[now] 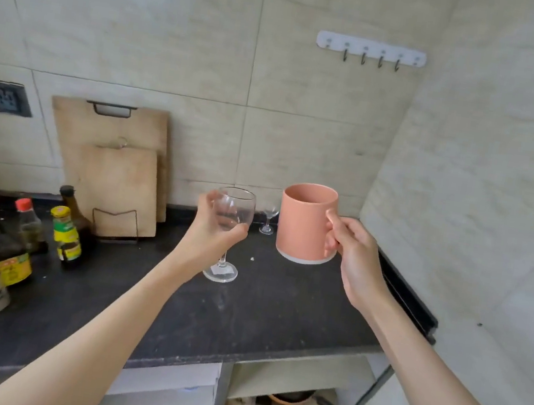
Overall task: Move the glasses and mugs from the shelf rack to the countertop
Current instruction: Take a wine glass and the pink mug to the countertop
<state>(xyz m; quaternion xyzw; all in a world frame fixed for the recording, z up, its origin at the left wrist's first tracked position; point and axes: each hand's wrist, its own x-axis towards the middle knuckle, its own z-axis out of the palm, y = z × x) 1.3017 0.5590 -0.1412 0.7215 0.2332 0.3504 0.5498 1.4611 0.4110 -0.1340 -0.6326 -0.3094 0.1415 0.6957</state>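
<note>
My left hand grips the bowl of a clear wine glass, held upright with its foot just above the dark countertop. My right hand holds a salmon-pink mug by its handle, upright and a little above the counter near the right wall. A small stemmed glass stands on the counter at the back, between the two held items. The shelf rack is out of view.
Several sauce bottles and jars crowd the counter's left side. Two wooden cutting boards lean on the back wall in a wire stand. A hook rail hangs on the wall. A pan lies below the counter.
</note>
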